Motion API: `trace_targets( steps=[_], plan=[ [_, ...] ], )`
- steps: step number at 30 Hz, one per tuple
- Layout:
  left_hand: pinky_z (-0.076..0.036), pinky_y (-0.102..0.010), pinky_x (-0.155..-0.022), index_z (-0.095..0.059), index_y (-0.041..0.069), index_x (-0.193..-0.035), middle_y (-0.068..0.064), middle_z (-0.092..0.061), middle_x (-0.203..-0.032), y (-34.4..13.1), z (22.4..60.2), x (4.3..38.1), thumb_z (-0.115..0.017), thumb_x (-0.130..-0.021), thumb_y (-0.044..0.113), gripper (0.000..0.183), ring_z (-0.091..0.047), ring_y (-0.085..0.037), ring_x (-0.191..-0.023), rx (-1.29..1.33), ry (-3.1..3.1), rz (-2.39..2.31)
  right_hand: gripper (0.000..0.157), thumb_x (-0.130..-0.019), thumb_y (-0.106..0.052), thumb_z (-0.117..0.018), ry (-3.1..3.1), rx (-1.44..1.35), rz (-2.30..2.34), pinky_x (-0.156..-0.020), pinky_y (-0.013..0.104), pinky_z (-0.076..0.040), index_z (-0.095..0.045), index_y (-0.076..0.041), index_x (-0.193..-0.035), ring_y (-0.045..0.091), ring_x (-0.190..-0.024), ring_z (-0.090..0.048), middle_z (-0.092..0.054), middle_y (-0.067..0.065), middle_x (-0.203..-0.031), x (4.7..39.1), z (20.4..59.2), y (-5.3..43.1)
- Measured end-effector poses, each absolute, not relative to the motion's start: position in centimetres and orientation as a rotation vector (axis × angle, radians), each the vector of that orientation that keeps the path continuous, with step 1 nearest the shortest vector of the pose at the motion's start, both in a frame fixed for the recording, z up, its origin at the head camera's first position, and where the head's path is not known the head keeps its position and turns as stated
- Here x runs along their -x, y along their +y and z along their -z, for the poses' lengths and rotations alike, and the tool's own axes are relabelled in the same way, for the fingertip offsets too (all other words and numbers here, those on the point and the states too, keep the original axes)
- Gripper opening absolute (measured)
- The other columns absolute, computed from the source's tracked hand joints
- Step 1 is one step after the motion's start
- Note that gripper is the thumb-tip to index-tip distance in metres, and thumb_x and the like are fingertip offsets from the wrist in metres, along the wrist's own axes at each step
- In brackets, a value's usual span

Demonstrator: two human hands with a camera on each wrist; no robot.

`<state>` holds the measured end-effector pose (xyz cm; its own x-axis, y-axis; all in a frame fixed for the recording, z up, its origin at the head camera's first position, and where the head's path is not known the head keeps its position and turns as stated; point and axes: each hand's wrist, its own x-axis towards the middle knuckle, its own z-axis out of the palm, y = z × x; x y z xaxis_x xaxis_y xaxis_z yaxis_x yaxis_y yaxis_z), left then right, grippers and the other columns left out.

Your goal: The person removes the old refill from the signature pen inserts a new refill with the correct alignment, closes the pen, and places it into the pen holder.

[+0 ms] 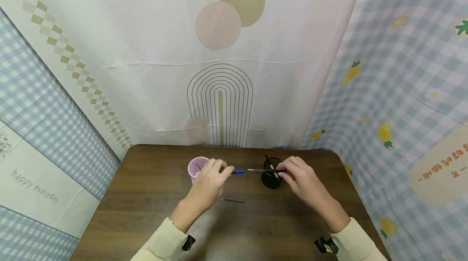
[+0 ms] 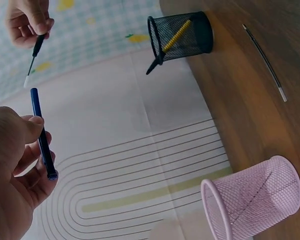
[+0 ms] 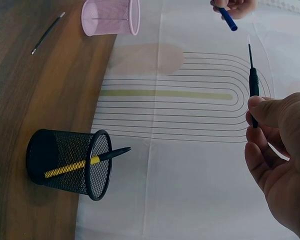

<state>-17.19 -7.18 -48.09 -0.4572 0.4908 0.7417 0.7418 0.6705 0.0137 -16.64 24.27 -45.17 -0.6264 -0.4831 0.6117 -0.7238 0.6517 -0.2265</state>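
My left hand pinches a slim blue pen barrel between thumb and fingers, above the table. Opposite it, my right hand pinches a black pen grip with a thin refill sticking out, whitish at its end. In the head view the refill's end points at the barrel's near end, with a small gap between them. On the table below lies another thin dark pen refill with one whitish end. A pink mesh pen holder stands beside my left hand, a black mesh pen holder beside my right.
A yellow and black pen leans inside the black holder. Something thin and dark shows inside the pink one. Behind the brown wooden table hangs a patterned cloth, with checked cloths along both sides.
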Motion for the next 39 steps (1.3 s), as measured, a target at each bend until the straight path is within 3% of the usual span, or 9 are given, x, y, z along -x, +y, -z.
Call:
trace_targets(
  steps=[14, 26, 39],
  plan=[
    [-0.049, -0.033, -0.070, -0.068, 0.009, -0.107, -0.007, -0.060, -0.091, -7.0, 46.8, 16.8, -0.065, -0.084, -0.011, 0.031, -0.053, -0.022, -0.081, 0.950, -2.170, 0.404, 0.025, -0.080, -0.001, -0.084, -2.362, -0.941, -0.594, -0.072, 0.027, -0.052, -0.070, -0.013, -0.097, 0.012, -0.090, -0.060, -0.067, -0.005, -0.097, 16.6, 45.0, 24.1],
    [-0.048, -0.031, -0.067, -0.070, 0.010, -0.107, -0.007, -0.060, -0.092, -6.6, 46.4, 16.7, -0.078, -0.078, -0.007, 0.034, -0.054, -0.022, -0.082, 0.972, -2.139, 0.279, 0.024, -0.081, -0.001, -0.083, -2.373, -0.942, -0.585, -0.072, 0.031, -0.053, -0.070, -0.012, -0.098, 0.013, -0.092, -0.060, -0.067, -0.003, -0.099, 16.3, 44.6, 23.7],
    [-0.042, -0.030, -0.063, -0.069, 0.011, -0.104, -0.006, -0.057, -0.090, -5.6, 46.0, 16.6, -0.062, -0.094, 0.001, 0.015, -0.050, -0.021, -0.078, 0.979, -2.117, 0.184, 0.026, -0.079, 0.002, -0.084, -2.369, -0.960, -0.588, -0.072, 0.030, -0.054, -0.072, -0.011, -0.098, 0.013, -0.093, -0.061, -0.067, -0.003, -0.100, 16.4, 44.7, 23.5]
  ],
)
